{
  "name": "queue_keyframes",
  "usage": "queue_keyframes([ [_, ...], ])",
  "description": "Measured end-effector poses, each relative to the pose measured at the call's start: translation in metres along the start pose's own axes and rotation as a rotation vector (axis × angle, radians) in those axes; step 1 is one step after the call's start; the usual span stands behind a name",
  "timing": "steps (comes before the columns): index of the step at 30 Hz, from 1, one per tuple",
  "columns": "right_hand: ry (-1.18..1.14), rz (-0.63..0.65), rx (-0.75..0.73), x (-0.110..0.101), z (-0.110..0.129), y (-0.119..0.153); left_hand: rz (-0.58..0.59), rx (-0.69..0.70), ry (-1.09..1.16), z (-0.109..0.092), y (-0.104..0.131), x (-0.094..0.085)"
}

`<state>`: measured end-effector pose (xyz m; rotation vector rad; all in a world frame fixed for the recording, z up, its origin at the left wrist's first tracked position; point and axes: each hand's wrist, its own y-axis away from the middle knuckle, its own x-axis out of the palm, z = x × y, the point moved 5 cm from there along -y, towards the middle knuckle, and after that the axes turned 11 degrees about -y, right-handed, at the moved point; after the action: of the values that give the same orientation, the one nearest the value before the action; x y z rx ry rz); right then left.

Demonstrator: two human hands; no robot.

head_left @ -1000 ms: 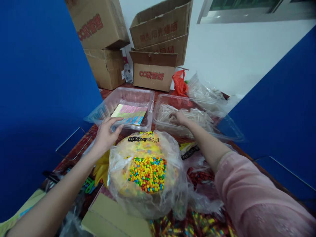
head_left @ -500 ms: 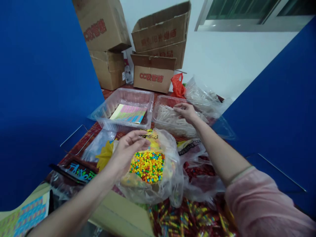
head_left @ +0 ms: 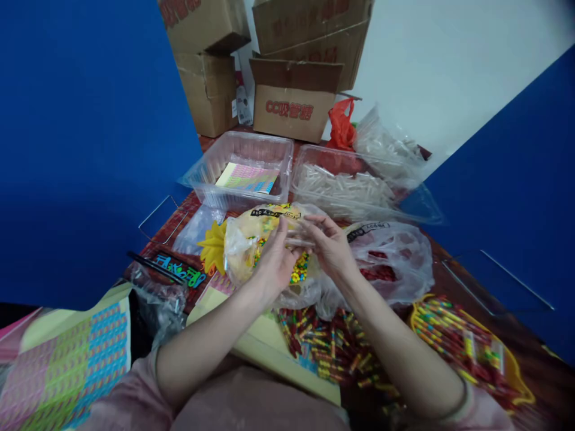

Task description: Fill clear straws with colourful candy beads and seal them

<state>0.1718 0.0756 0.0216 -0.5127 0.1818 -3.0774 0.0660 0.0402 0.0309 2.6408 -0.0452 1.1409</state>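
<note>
My left hand (head_left: 279, 257) and my right hand (head_left: 329, 244) meet above an open plastic bag of small multicoloured candies (head_left: 300, 268). Between their fingers are several clear plastic tubes (head_left: 299, 234), gripped from both sides. Behind the hands a clear tray (head_left: 363, 212) holds many more clear tubes (head_left: 344, 184). To the right of my right hand lies a bag with dark red candies (head_left: 380, 272). Filled candy tubes (head_left: 336, 341) lie in a pile in front of the bags.
Another clear tray (head_left: 281, 143) at the back left holds a sticker sheet (head_left: 248, 178). Cardboard boxes (head_left: 287, 120) stand behind. A yellow basket (head_left: 523, 389) of filled tubes is at the right. Blue panels (head_left: 90, 149) flank the table, with sticker sheets (head_left: 76, 365) at lower left.
My right hand has come back from the tray of clear tubes to my left hand, with tubes now between them. The view has tilted down, bringing the yellow basket into sight.
</note>
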Motion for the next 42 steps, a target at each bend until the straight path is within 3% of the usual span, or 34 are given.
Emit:
queue_keyframes([
  [4, 0.040, -0.049, -0.018, 0.000, -0.020, 0.011, -0.071, -0.030, -0.008, 0.003, -0.003, -0.008],
  [10, 0.319, -0.074, -0.313, 0.020, -0.012, 0.029, -0.205, -0.022, 0.038, 0.007, -0.012, -0.018],
  [16, 0.343, -0.002, -0.320, 0.020, -0.015, 0.034, -0.266, -0.047, 0.063, 0.007, -0.016, -0.030],
  [23, 0.282, -0.059, -0.230, 0.007, -0.020, 0.033, -0.171, -0.102, 0.016, 0.008, -0.018, -0.040],
  [32, 0.260, -0.062, -0.234, 0.000, -0.017, 0.028, 0.007, -0.123, -0.117, 0.003, -0.020, -0.042],
  [37, 0.256, -0.107, -0.255, -0.003, -0.008, 0.030, -0.031, -0.097, -0.145, 0.003, -0.021, -0.046],
  [42, 0.208, -0.197, -0.299, -0.004, -0.008, 0.035, -0.020, -0.104, -0.142, 0.006, -0.016, -0.039],
])
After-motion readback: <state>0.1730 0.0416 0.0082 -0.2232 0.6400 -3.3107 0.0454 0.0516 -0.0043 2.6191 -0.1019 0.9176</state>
